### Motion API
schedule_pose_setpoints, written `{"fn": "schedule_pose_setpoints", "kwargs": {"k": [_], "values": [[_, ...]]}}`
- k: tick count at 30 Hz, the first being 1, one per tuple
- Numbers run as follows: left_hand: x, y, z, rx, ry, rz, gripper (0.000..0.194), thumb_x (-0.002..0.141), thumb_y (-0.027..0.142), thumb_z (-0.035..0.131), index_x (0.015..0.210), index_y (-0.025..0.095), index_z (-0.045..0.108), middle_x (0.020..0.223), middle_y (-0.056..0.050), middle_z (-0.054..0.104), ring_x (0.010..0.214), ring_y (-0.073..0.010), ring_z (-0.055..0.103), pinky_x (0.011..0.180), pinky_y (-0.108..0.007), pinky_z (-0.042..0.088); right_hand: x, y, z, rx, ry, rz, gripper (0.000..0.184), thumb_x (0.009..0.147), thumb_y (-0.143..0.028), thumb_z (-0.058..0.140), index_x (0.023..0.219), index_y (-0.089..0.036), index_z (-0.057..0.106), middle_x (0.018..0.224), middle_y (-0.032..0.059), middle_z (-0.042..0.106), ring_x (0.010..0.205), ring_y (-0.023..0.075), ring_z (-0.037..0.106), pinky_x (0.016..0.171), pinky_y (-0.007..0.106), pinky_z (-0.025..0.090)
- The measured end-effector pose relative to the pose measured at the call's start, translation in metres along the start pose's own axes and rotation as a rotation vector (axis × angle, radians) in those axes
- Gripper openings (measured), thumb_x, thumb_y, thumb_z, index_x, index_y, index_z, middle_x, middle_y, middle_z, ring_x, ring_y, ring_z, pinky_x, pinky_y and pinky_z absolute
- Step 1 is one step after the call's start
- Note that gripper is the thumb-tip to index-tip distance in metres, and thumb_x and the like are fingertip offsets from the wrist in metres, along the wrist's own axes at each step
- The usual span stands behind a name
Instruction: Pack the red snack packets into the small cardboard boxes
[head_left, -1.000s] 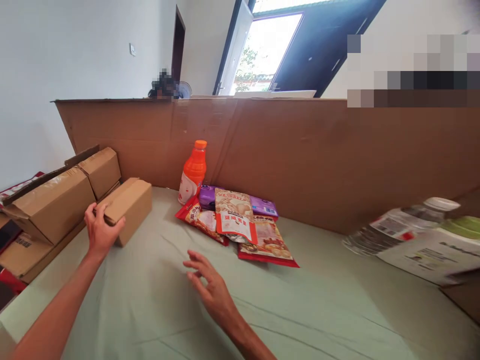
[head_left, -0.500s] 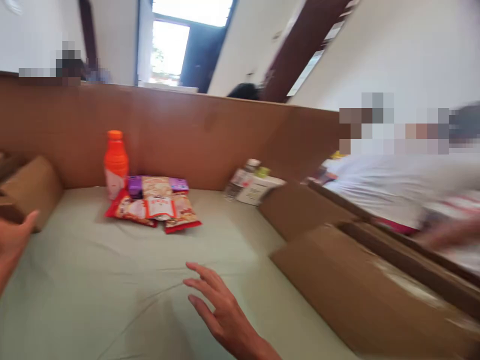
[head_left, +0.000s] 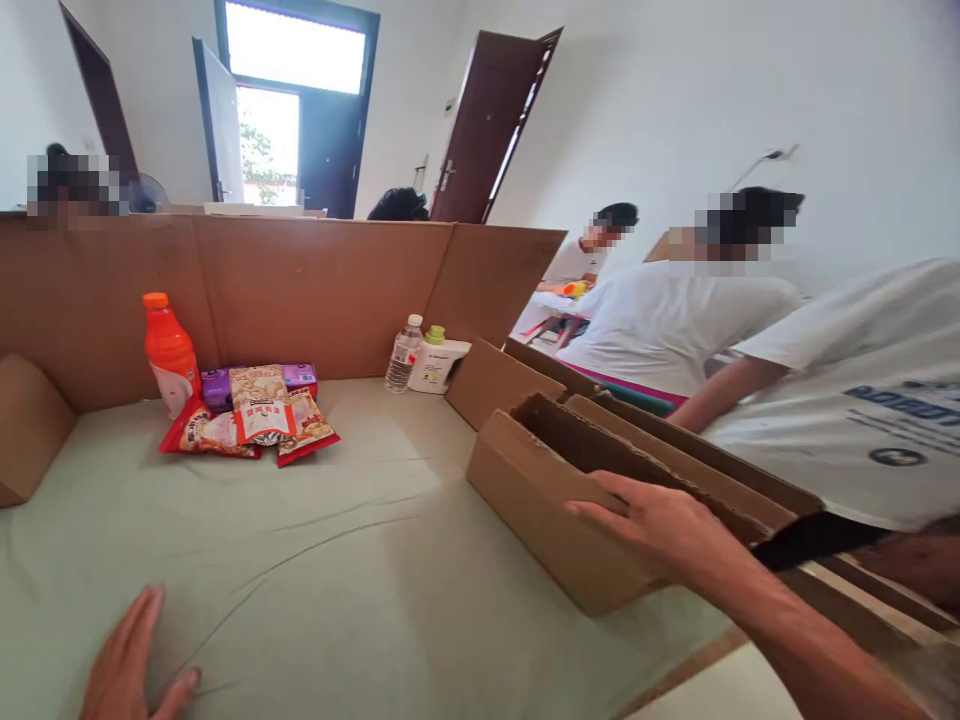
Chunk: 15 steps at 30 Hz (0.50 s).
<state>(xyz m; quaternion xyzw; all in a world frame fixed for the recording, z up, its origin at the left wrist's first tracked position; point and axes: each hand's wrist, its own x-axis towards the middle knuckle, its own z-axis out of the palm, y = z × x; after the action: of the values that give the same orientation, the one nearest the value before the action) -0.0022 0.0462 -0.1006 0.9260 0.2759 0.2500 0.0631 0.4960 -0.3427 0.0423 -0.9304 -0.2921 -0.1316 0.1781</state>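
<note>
My right hand [head_left: 652,520] grips the upper edge of a long, narrow open cardboard box [head_left: 547,510] on the right. Two of its fingers show along the box's near wall; the rest are partly hidden. At the lower left, my left hand [head_left: 135,660] is open over the pale green cloth [head_left: 352,590], thumb apart from the fingers, holding nothing. Farther back, several snack bags [head_left: 262,420] lean on a purple package [head_left: 302,376]. An orange bottle [head_left: 171,350] stands tilted in view beside them.
A clear water bottle [head_left: 403,355] and a white jug with a green cap [head_left: 437,362] stand at the back. A cardboard wall [head_left: 322,290] bounds the far side. Another cardboard box [head_left: 30,430] sits at left. People in white shirts [head_left: 667,310] are close on the right.
My right hand has moved right from above the cloth onto the cardboard box, which now stands angled differently. My left hand appears lower and nearer. The camera view has turned right.
</note>
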Motion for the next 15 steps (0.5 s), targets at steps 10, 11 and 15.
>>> {"fn": "schedule_pose_setpoints", "kwargs": {"k": [10, 11, 15], "values": [[0.037, 0.092, -0.06, -0.64, -0.15, -0.092, 0.127, 0.071, 0.056, 0.083, 0.164, 0.034, -0.001, 0.171, -0.018, 0.015, 0.152, -0.0481, 0.025, 0.116, -0.07, 0.032, -0.064, -0.232, -0.021, 0.318, -0.19, -1.026, 0.023, 0.098, -0.028, 0.057, 0.077, -0.024, 0.064, 0.071, 0.0017, 0.069, 0.07, 0.0186, 0.063, 0.079, 0.035, 0.048], [0.037, 0.092, -0.062, -0.713, -0.137, -0.138, 0.13, 0.07, 0.061, 0.083, 0.163, 0.034, -0.003, 0.17, -0.018, 0.017, 0.151, -0.0479, 0.029, 0.115, -0.068, 0.035, -0.07, -0.246, -0.019, 0.354, -0.22, -1.087, 0.025, 0.099, -0.028, 0.057, 0.074, -0.023, 0.063, 0.07, 0.0016, 0.068, 0.069, 0.0181, 0.061, 0.077, 0.035, 0.047], [0.032, 0.083, -0.064, -0.799, -0.059, -0.306, 0.13, 0.071, 0.06, 0.083, 0.163, 0.036, -0.007, 0.168, -0.017, 0.026, 0.148, -0.0439, 0.038, 0.113, -0.061, 0.043, -0.062, -0.269, -0.018, 0.679, -0.398, -1.114, 0.041, 0.1, -0.056, 0.054, 0.084, -0.022, 0.069, 0.076, 0.0031, 0.071, 0.073, 0.0183, 0.062, 0.079, 0.036, 0.049]]}}
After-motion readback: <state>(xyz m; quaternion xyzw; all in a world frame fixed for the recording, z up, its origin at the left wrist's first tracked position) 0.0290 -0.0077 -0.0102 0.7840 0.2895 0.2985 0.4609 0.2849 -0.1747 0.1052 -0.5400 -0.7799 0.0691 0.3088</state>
